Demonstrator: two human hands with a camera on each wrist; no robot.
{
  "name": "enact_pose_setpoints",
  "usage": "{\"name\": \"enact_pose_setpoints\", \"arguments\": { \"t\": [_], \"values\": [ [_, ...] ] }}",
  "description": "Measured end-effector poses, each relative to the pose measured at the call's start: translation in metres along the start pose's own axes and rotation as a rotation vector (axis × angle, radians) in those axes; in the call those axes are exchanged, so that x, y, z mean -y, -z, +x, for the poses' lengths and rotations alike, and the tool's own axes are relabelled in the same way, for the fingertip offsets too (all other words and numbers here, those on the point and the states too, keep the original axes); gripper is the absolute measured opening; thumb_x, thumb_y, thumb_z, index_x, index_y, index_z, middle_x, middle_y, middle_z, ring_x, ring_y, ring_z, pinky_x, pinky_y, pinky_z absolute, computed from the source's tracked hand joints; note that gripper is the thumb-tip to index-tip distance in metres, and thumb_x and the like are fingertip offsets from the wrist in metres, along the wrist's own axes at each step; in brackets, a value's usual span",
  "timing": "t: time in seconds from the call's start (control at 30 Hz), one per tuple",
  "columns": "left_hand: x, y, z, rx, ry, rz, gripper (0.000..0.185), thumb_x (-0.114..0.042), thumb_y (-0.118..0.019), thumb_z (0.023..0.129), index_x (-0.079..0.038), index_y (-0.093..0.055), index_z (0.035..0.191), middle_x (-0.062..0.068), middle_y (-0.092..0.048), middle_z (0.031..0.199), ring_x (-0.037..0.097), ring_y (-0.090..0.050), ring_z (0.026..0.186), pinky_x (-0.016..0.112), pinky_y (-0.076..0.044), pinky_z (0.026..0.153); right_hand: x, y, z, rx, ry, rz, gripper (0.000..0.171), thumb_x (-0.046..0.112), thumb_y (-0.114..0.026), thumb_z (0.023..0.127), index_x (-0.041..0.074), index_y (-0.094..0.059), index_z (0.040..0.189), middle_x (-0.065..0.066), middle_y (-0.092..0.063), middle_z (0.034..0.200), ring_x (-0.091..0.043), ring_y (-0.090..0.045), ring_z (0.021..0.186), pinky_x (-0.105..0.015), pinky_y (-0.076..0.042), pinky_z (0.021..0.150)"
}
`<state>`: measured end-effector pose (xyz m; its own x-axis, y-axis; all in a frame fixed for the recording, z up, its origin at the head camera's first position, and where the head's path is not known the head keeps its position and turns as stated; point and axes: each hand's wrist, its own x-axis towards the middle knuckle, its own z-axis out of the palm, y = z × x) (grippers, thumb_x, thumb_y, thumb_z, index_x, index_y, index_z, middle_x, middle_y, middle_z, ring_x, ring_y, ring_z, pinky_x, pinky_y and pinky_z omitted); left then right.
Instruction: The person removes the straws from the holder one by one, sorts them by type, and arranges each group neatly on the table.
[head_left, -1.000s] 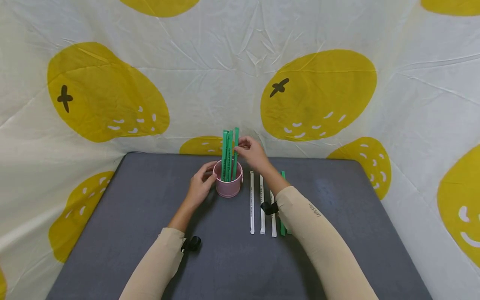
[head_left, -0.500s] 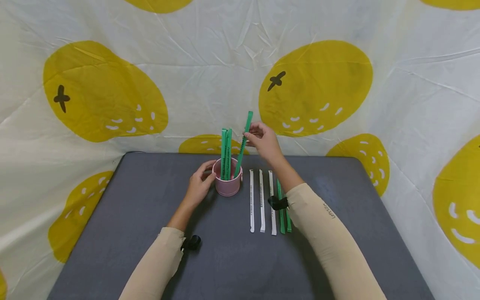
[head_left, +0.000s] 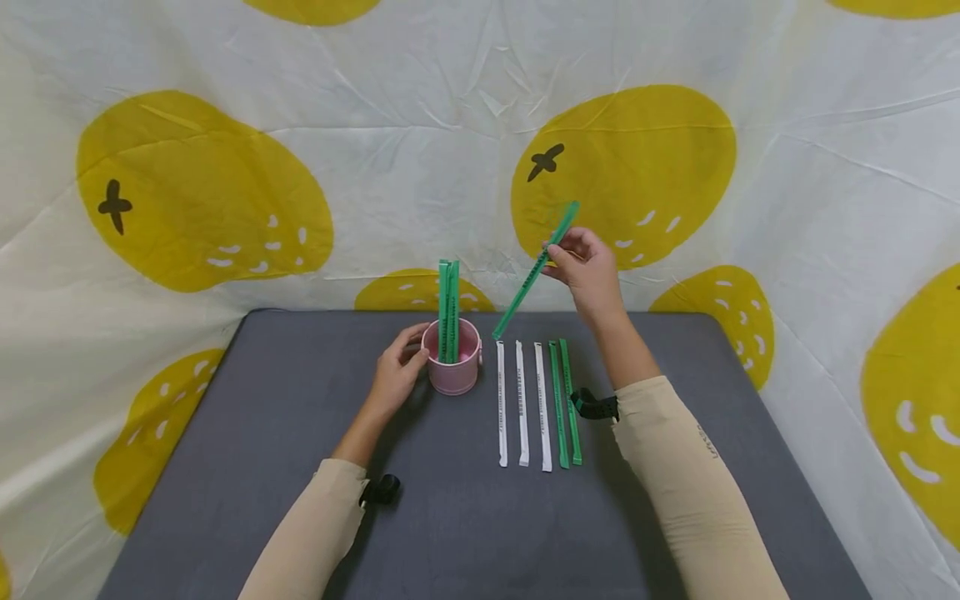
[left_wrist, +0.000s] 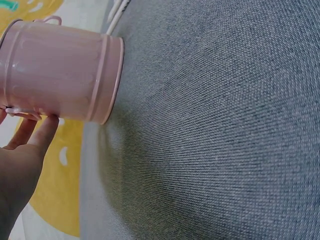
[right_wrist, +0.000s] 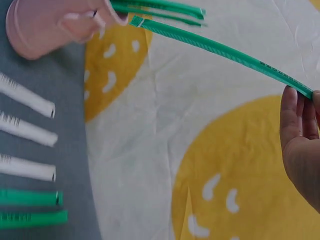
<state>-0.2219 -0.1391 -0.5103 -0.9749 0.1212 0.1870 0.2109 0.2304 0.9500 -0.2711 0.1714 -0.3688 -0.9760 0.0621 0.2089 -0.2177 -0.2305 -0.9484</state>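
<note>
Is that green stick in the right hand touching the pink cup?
Apart. The head view shows it: a strip of grey table separates the lower end of the held stick from the cup.

A makeshift filming nook is suggested; rm. type is hidden. Grey tbl. (head_left: 465, 533) is backed & flanked by white cloth (head_left: 420, 183) w/ yellow fruit-like print (head_left: 637, 142); black wrist cams (head_left: 386, 489) are worn.

The grey table (head_left: 465, 517) bears a bucket (head_left: 454, 381) and five sticks (head_left: 542, 408).
</note>
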Motion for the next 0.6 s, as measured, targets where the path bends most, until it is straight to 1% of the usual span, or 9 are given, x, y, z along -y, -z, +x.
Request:
{"name": "enact_pose_setpoints", "arguments": {
  "t": [0.13, 0.23, 0.27, 0.4, 0.5, 0.6],
  "values": [
    [-0.016, 0.004, -0.005, 0.013, 0.001, 0.005, 0.046, 0.0, -0.059, 0.1, 0.005, -0.053, 0.145, 0.033, -0.059, 0.137, 0.052, -0.059, 0.125, 0.055, -0.048, 0.106, -0.003, 0.021, -0.007, -0.008, -0.01, -0.026, 0.013, 0.001, -0.067, 0.097, 0.002, -0.064, 0.109, -0.004, -0.07, 0.101, -0.015, -0.073, 0.09, -0.029, -0.062, 0.078],
    [-0.03, 0.008, -0.01, 0.014, -0.004, -0.002, 0.045, 0.0, -0.06, 0.1, 0.007, -0.054, 0.143, 0.034, -0.06, 0.136, 0.052, -0.06, 0.124, 0.058, -0.047, 0.106, -0.008, 0.039, -0.014, -0.001, -0.04, -0.085, 0.018, 0.005, -0.068, 0.098, 0.0, -0.062, 0.114, -0.003, -0.068, 0.102, -0.013, -0.073, 0.091, -0.027, -0.062, 0.079],
    [-0.034, 0.008, -0.011, 0.013, -0.008, -0.004, 0.044, 0.0, -0.06, 0.1, 0.008, -0.054, 0.143, 0.034, -0.06, 0.135, 0.053, -0.06, 0.124, 0.059, -0.047, 0.106, -0.01, 0.044, -0.017, 0.002, -0.05, -0.12, 0.019, 0.007, -0.068, 0.098, 0.0, -0.062, 0.116, -0.002, -0.068, 0.102, -0.012, -0.073, 0.092, -0.027, -0.062, 0.08],
    [-0.038, 0.01, -0.013, 0.01, -0.015, -0.003, 0.043, -0.001, -0.06, 0.1, 0.008, -0.054, 0.142, 0.035, -0.06, 0.135, 0.053, -0.06, 0.123, 0.06, -0.046, 0.106, -0.019, 0.066, -0.026, 0.008, -0.089, -0.231, 0.022, 0.011, -0.067, 0.099, 0.003, -0.063, 0.119, 0.0, -0.069, 0.103, -0.009, -0.072, 0.092, -0.023, -0.061, 0.08],
    [-0.038, 0.011, -0.013, 0.014, -0.015, 0.01, 0.044, -0.001, -0.06, 0.1, 0.008, -0.054, 0.142, 0.033, -0.06, 0.135, 0.052, -0.061, 0.123, 0.052, -0.05, 0.106, -0.025, 0.08, -0.032, 0.013, -0.112, -0.292, 0.022, 0.01, -0.066, 0.1, 0.002, -0.063, 0.12, 0.003, -0.07, 0.101, -0.007, -0.072, 0.09, -0.021, -0.06, 0.077],
    [-0.038, 0.011, -0.013, 0.014, -0.014, 0.014, 0.044, -0.001, -0.06, 0.1, 0.007, -0.054, 0.142, 0.032, -0.061, 0.135, 0.05, -0.062, 0.122, 0.043, -0.052, 0.104, -0.03, 0.093, -0.036, 0.021, -0.129, -0.353, 0.028, 0.009, -0.065, 0.101, -0.005, -0.061, 0.124, 0.008, -0.071, 0.097, -0.004, -0.071, 0.087, -0.019, -0.06, 0.075]
  ]
}}
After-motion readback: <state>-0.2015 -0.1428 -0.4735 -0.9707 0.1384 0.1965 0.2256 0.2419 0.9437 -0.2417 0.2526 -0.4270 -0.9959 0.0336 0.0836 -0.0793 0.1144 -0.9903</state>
